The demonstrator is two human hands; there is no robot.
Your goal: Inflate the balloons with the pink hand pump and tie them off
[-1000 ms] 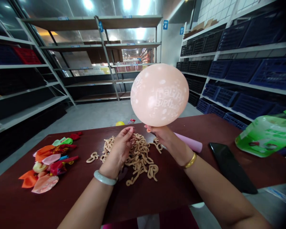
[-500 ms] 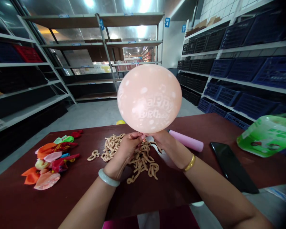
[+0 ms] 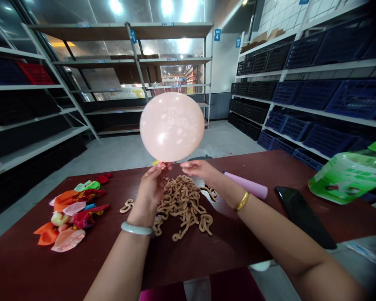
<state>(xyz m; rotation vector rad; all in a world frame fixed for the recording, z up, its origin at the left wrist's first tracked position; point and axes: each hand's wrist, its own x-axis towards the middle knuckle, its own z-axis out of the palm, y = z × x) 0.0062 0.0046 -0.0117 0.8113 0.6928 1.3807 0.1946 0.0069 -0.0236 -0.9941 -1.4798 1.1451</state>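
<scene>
A pale pink inflated balloon (image 3: 172, 126) with white print stands above the table. My left hand (image 3: 153, 182) pinches its neck from below. Just right of the neck is my right hand (image 3: 202, 170), apart from the balloon, its fingers stretched toward the left with nothing visible in them. Beneath and between the hands lies a heap of tan, curled strands (image 3: 186, 200). To the left, several uninflated balloons (image 3: 72, 209) in mixed colours lie in a loose pile. A pink cylinder (image 3: 247, 185) rests beside my right wrist.
On the dark red table (image 3: 113, 259), a black phone-like slab (image 3: 303, 215) and a green-and-clear jug (image 3: 347, 175) stand at the right. Shelves with blue crates (image 3: 316, 98) line the right side. More shelving (image 3: 172, 29) is behind and at the left.
The balloon has moved left and looks smaller, with my left hand still at its neck. My right hand has come off the neck and opened.
</scene>
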